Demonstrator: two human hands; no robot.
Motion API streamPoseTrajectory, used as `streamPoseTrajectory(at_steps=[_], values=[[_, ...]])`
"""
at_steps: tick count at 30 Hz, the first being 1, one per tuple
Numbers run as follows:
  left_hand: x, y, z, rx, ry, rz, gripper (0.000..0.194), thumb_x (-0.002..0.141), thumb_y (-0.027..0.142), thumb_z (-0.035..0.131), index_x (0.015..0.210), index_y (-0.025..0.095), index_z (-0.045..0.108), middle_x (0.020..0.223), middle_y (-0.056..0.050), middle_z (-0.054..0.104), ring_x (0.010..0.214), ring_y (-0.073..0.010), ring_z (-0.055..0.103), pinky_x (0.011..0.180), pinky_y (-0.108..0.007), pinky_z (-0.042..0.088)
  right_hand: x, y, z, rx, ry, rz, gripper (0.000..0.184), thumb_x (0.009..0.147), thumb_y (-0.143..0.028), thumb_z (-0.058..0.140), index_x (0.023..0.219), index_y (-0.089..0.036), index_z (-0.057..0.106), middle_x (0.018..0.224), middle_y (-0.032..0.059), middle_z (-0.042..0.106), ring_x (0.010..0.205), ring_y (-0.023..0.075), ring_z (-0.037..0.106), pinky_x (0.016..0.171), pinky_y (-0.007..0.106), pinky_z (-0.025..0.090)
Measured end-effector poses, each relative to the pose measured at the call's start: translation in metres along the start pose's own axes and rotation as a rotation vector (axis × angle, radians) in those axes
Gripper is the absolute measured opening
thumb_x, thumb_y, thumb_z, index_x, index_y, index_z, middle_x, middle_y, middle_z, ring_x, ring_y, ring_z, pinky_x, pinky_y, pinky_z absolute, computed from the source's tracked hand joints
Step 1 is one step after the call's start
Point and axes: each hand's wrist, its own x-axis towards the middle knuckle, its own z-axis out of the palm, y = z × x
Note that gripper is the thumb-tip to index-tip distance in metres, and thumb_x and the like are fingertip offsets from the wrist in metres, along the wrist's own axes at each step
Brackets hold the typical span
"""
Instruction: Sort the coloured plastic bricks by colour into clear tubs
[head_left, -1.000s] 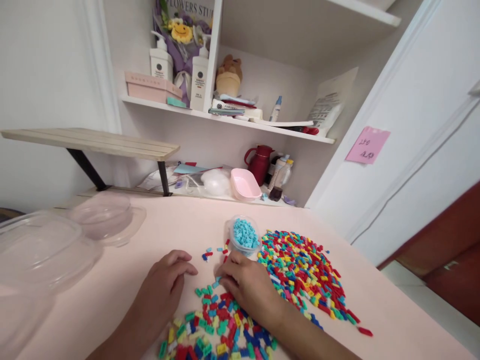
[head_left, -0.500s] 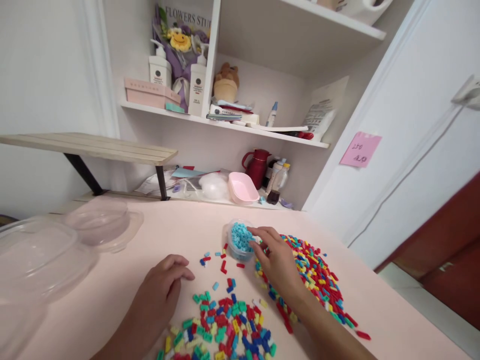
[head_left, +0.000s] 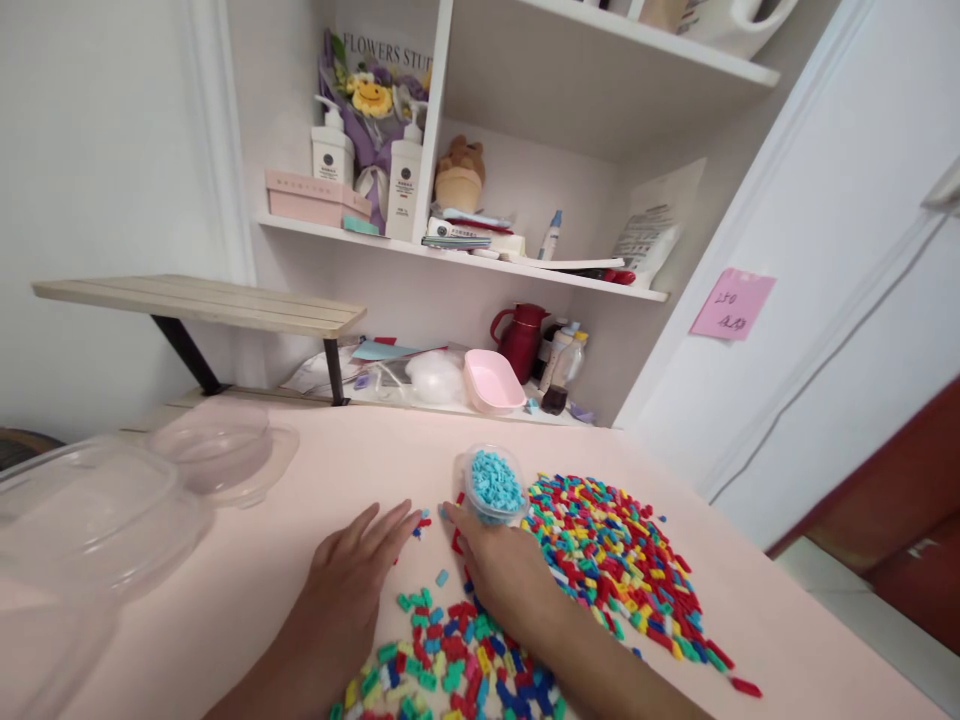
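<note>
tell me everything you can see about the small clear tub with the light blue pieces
The tub looks like thin, clear plastic, with rounded corners and a pale rim. It stands upright and open on the pink tabletop, heaped with light blue pieces. The mixed-colour pile lies just to its right. The right hand is close in front; whether it touches the tub is unclear.
</note>
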Motion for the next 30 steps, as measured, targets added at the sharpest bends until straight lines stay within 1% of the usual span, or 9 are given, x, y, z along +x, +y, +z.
streamPoseTrajectory(at_steps=[4,8,12,15,17,21,25,27,30], values=[[0.000,0.003,-0.007,0.005,-0.101,0.041,0.097,0.064,-0.002,0.039,0.149,0.042,0.027,0.155,0.006,0.037,0.146,-0.0261,0.024,0.111,-0.052,0.028,0.003,-0.003,-0.001,-0.020,-0.010,0.037,0.048,0.088,-0.019,0.050,0.135,-0.027,0.054,0.092,0.0110,0.075,0.077,0.0245,0.071,0.067,0.030,0.049],[0.002,0.006,-0.013,-0.022,-0.133,0.057,0.085,0.063,0.001,0.043,0.139,0.041,0.047,0.149,0.005,0.047,0.143,-0.0267,0.032,0.111,-0.053,0.025,-0.001,-0.001,-0.004,0.072,-0.008,-0.007,0.042,0.091,-0.020,0.049,0.129,-0.031,0.060,0.096,0.0086,0.076,0.085,0.0237,0.071,0.073,0.029,0.049],[0.005,0.011,-0.020,-0.084,-0.002,0.013,0.053,0.069,0.003,0.043,0.107,0.031,0.067,0.124,0.000,0.067,0.118,-0.0220,0.056,0.101,-0.044,0.036,-0.005,0.003,-0.006,0.245,-0.019,-0.095,0.035,0.094,-0.021,0.046,0.119,-0.033,0.067,0.101,0.0033,0.076,0.092,0.0207,0.070,0.081,0.027,0.049],[0.008,0.013,-0.025,-0.118,0.074,-0.046,0.037,0.072,0.002,0.038,0.079,0.026,0.065,0.092,0.000,0.071,0.090,-0.0184,0.061,0.088,-0.038,0.040,-0.004,0.001,-0.005,0.361,0.017,-0.147,0.036,0.096,-0.020,0.043,0.122,-0.032,0.065,0.111,0.0018,0.074,0.099,0.0183,0.069,0.086,0.026,0.048],[0.010,0.012,-0.027,-0.116,0.095,-0.081,0.035,0.074,0.001,0.037,0.074,0.024,0.064,0.084,0.000,0.069,0.083,-0.0180,0.060,0.085,-0.038,0.040,-0.002,-0.004,-0.006,0.349,0.055,-0.123,0.038,0.097,-0.021,0.041,0.128,-0.030,0.060,0.112,0.0037,0.073,0.098,0.0181,0.069,0.084,0.025,0.048],[0.011,0.009,-0.022,-0.125,0.138,-0.114,0.040,0.079,0.003,0.035,0.089,0.025,0.067,0.097,-0.002,0.068,0.094,-0.0193,0.060,0.087,-0.039,0.042,0.000,-0.013,-0.009,0.197,0.007,-0.073,0.035,0.098,-0.026,0.042,0.127,-0.026,0.061,0.096,0.0062,0.076,0.086,0.0202,0.071,0.073,0.025,0.048],[0.010,0.003,-0.013,-0.112,0.185,-0.127,0.052,0.076,0.001,0.036,0.108,0.028,0.067,0.114,-0.003,0.063,0.106,-0.0203,0.059,0.090,-0.039,0.044,-0.001,-0.011,-0.009,0.213,-0.022,-0.158,0.037,0.095,-0.020,0.044,0.125,-0.034,0.062,0.099,0.0033,0.075,0.088,0.0186,0.070,0.075,0.024,0.047],[0.010,0.002,-0.010,-0.091,0.196,-0.125,0.058,0.075,-0.001,0.036,0.115,0.030,0.065,0.121,-0.004,0.061,0.112,-0.0208,0.057,0.092,-0.039,0.044,-0.001,-0.009,-0.007,0.237,-0.012,-0.165,0.043,0.095,-0.019,0.044,0.131,-0.036,0.057,0.101,0.0021,0.075,0.088,0.0180,0.070,0.076,0.024,0.046],[0.008,0.003,-0.008,-0.056,0.163,-0.127,0.063,0.076,-0.002,0.037,0.122,0.033,0.062,0.129,-0.004,0.059,0.119,-0.0214,0.054,0.097,-0.042,0.041,0.001,-0.010,-0.007,0.168,-0.008,-0.100,0.046,0.098,-0.026,0.041,0.142,-0.036,0.045,0.096,0.0043,0.076,0.083,0.0209,0.071,0.070,0.026,0.046]])
